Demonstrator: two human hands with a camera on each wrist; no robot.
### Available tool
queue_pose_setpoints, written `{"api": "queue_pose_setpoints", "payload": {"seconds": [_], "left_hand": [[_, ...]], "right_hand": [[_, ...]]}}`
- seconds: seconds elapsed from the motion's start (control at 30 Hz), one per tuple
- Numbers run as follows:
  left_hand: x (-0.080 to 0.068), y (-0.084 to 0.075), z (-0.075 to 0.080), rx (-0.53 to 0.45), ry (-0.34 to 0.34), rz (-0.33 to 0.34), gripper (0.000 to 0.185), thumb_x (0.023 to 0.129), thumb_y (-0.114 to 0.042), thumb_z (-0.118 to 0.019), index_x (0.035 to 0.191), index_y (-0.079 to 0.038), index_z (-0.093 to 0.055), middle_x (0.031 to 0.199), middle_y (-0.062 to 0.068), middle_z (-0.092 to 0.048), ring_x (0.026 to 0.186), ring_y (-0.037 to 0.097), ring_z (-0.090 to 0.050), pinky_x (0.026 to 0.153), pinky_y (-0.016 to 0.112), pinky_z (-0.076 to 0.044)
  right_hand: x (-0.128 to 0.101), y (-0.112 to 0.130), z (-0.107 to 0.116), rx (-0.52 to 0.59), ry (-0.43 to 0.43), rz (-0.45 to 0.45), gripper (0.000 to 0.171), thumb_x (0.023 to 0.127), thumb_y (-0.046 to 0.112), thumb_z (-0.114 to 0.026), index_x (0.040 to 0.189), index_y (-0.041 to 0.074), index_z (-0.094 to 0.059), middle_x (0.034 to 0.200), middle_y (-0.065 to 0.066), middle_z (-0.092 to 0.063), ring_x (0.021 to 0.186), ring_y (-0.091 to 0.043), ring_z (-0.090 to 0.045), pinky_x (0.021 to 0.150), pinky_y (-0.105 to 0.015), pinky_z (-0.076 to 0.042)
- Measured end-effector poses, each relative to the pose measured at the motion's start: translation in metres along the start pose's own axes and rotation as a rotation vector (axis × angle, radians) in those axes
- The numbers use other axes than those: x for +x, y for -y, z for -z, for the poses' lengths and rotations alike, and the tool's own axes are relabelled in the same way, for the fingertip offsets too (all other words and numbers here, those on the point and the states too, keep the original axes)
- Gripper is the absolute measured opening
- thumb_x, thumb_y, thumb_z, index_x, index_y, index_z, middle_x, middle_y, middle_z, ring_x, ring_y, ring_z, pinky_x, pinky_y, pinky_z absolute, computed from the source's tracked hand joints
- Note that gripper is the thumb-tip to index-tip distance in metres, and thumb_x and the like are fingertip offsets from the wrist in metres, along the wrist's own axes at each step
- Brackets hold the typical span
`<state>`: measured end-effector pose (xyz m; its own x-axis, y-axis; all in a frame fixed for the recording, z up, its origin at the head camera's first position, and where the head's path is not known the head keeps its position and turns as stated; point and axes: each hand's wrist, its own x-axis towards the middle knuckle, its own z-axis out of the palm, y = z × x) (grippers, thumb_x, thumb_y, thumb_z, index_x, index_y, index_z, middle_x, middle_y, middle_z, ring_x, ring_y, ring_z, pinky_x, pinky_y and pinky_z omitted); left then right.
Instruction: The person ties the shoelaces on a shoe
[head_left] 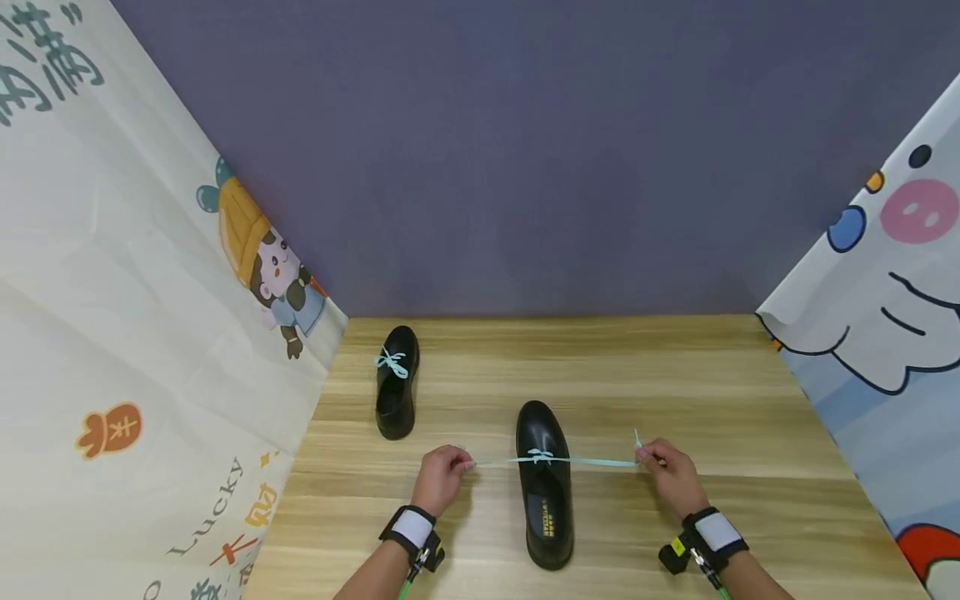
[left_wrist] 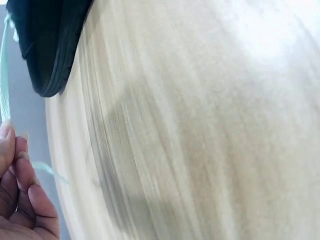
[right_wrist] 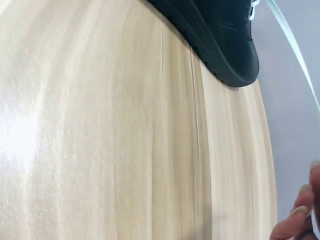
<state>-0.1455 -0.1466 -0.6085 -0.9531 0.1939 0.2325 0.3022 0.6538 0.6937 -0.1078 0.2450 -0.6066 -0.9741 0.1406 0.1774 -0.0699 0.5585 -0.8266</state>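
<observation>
A black leather shoe stands mid-table, toe pointing away, a pale mint shoelace threaded through its eyelets. To the left of it, my left hand pinches one end of the lace between thumb and fingers. My right hand pinches the other end on the right, and a short tip sticks up past the fingers. Between the hands the lace runs nearly straight across the shoe. In the left wrist view, the lace rises from the left fingertips. The right wrist view shows only part of the right hand at its edge.
A second black shoe with its mint lace tied in a bow stands farther back on the left of the wooden table. A grey-blue wall rises behind. Printed white sheets flank both sides.
</observation>
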Motion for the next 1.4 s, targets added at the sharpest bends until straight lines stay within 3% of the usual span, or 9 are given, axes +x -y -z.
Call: {"api": "queue_pose_setpoints", "payload": {"seconds": [0.23,0.43,0.6,0.7,0.9,1.0,1.17,1.27,1.4], "left_hand": [[-0.006,0.003,-0.003,-0.054,0.046,0.001,0.007,0.086,-0.004,-0.076,0.081,-0.006,-0.073,0.078,-0.001,-0.069,0.072,0.008,-0.061,0.065,0.026,-0.051],[-0.005,-0.001,-0.006,-0.085,0.128,0.002,0.003,0.090,-0.007,-0.073,0.091,-0.008,-0.075,0.079,-0.004,-0.066,0.070,0.004,-0.056,0.063,0.024,-0.048],[0.003,-0.014,-0.012,-0.071,0.154,-0.041,0.015,0.090,-0.004,-0.072,0.105,-0.002,-0.072,0.079,-0.004,-0.060,0.067,0.005,-0.052,0.062,0.024,-0.046],[0.011,-0.026,-0.017,-0.090,0.181,-0.067,0.021,0.092,-0.007,-0.070,0.111,0.001,-0.068,0.090,0.003,-0.062,0.078,0.015,-0.058,0.071,0.028,-0.050],[0.024,-0.044,-0.031,-0.111,0.259,-0.074,0.042,0.097,-0.030,-0.068,0.126,-0.001,-0.062,0.118,0.010,-0.058,0.106,0.027,-0.060,0.090,0.039,-0.051],[0.028,-0.051,-0.037,-0.097,0.283,-0.071,0.048,0.095,-0.036,-0.069,0.130,-0.003,-0.060,0.122,0.010,-0.055,0.111,0.028,-0.059,0.094,0.041,-0.050],[0.030,-0.058,-0.046,-0.060,0.319,-0.042,0.052,0.094,-0.038,-0.071,0.132,-0.005,-0.058,0.126,0.008,-0.050,0.113,0.025,-0.057,0.096,0.041,-0.050],[0.031,-0.059,-0.050,-0.048,0.321,-0.031,0.051,0.093,-0.040,-0.071,0.130,-0.007,-0.059,0.124,0.006,-0.049,0.111,0.022,-0.056,0.094,0.040,-0.050],[0.030,-0.057,-0.055,-0.057,0.312,-0.028,0.048,0.092,-0.038,-0.072,0.126,-0.006,-0.060,0.116,0.004,-0.048,0.102,0.019,-0.058,0.089,0.034,-0.050]], "right_hand": [[-0.006,-0.004,-0.002,-0.018,0.013,-0.020,0.014,0.096,0.003,-0.065,0.083,0.007,-0.069,0.083,0.003,-0.063,0.077,-0.001,-0.052,0.068,-0.021,-0.045],[-0.006,0.005,-0.011,0.089,0.046,-0.084,0.008,0.096,0.006,-0.066,0.095,0.001,-0.071,0.090,-0.004,-0.068,0.078,-0.002,-0.053,0.067,-0.021,-0.044],[-0.001,0.011,-0.019,0.155,0.061,-0.084,0.026,0.097,0.005,-0.065,0.119,-0.007,-0.061,0.084,-0.004,-0.061,0.071,-0.002,-0.050,0.066,-0.019,-0.044],[0.003,0.017,-0.026,0.168,0.069,-0.063,0.038,0.096,0.006,-0.066,0.129,-0.009,-0.051,0.076,0.000,-0.055,0.064,-0.002,-0.046,0.062,-0.021,-0.042],[0.009,0.032,-0.051,0.161,0.146,0.016,0.028,0.094,0.005,-0.068,0.116,-0.005,-0.054,0.084,0.000,-0.055,0.074,-0.007,-0.051,0.067,-0.024,-0.045],[0.012,0.039,-0.064,0.147,0.212,0.014,0.029,0.093,0.008,-0.071,0.113,-0.004,-0.054,0.097,-0.006,-0.059,0.089,-0.017,-0.056,0.074,-0.028,-0.050],[0.015,0.048,-0.077,0.073,0.286,-0.038,0.042,0.092,0.024,-0.074,0.121,-0.001,-0.055,0.119,-0.013,-0.055,0.112,-0.031,-0.054,0.089,-0.045,-0.050],[0.017,0.050,-0.081,0.079,0.323,-0.057,0.042,0.092,0.024,-0.074,0.121,0.000,-0.054,0.118,-0.014,-0.053,0.106,-0.029,-0.056,0.088,-0.045,-0.050],[0.017,0.048,-0.083,0.085,0.379,-0.039,0.034,0.093,0.018,-0.072,0.117,0.002,-0.054,0.109,-0.012,-0.054,0.089,-0.019,-0.055,0.076,-0.030,-0.048]]}}
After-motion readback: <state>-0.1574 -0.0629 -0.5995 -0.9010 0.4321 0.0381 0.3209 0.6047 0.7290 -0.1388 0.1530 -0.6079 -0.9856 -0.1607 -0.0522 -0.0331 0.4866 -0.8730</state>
